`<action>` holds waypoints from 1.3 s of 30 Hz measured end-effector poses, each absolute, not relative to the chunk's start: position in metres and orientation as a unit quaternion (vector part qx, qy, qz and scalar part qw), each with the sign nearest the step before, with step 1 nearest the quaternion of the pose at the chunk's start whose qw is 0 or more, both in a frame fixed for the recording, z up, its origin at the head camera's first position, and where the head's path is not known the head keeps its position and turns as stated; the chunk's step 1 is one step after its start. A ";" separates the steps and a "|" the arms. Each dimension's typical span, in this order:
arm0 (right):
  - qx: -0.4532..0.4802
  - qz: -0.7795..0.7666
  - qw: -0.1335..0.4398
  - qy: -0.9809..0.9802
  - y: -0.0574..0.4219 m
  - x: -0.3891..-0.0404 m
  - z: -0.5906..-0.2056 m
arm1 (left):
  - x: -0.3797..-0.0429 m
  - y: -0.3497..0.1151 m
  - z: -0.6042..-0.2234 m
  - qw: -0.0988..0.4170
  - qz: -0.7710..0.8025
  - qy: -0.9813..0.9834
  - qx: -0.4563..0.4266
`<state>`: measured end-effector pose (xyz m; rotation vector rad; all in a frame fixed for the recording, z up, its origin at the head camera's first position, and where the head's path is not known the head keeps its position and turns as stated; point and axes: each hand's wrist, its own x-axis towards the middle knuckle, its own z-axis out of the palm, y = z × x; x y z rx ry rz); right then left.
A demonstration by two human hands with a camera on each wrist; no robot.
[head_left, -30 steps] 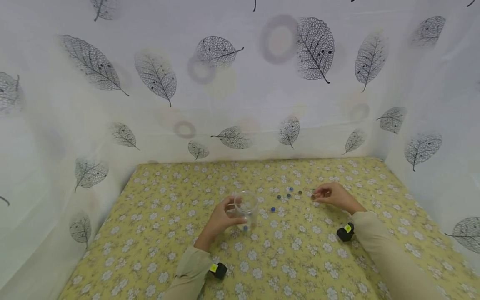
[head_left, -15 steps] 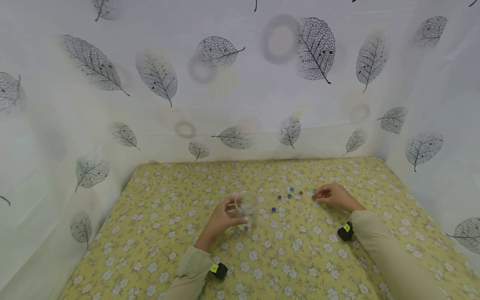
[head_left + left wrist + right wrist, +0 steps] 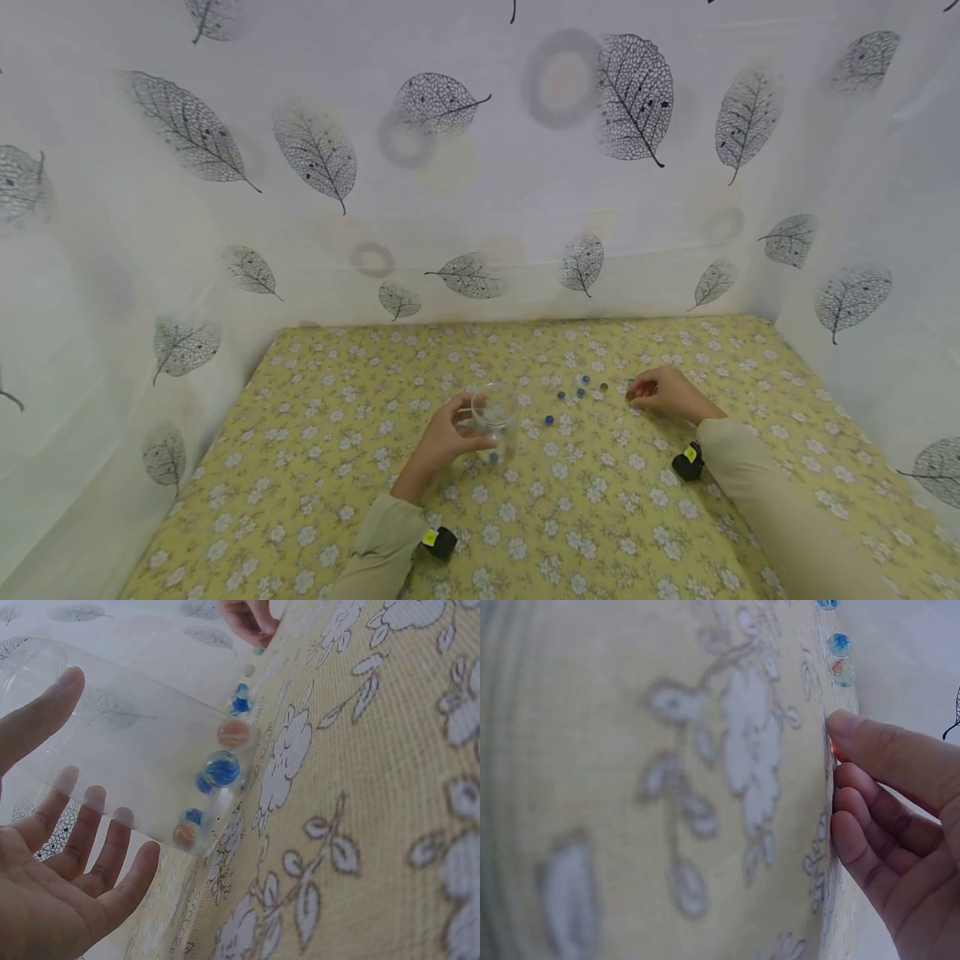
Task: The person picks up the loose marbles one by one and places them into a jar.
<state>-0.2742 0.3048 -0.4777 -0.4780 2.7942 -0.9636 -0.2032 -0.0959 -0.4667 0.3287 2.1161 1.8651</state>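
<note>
A clear plastic jar stands upright on the flowered cloth, with several blue and orange marbles at its bottom, such as a blue-swirled marble. My left hand holds the jar from the left, thumb on one side and fingers on the other. At the right, my right hand is down at the cloth, its thumb and fingertips pinching an orange marble, mostly hidden by the thumb. Just beyond these fingertips lies a green marble.
Several loose marbles lie between the hands, among them a dark blue marble, a lighter blue marble and a brownish marble. The yellow flowered cloth covers the table. A white leaf-print curtain hangs behind and at both sides.
My right hand's fingertips have closed in on the orange marble, with the hand barely shifting. The left hand and the jar hold still, and the view has drifted slightly.
</note>
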 end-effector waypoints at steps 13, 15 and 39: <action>-0.155 -0.318 0.082 0.932 0.304 -0.276 -0.478 | -0.202 -0.095 -0.466 0.153 0.651 0.735 0.107; -0.156 -0.318 0.083 0.931 0.304 -0.276 -0.479 | -0.202 -0.095 -0.466 0.152 0.651 0.736 0.107; -0.190 -0.330 0.003 0.925 0.290 -0.253 -0.439 | -0.204 -0.095 -0.468 0.145 0.643 0.743 0.119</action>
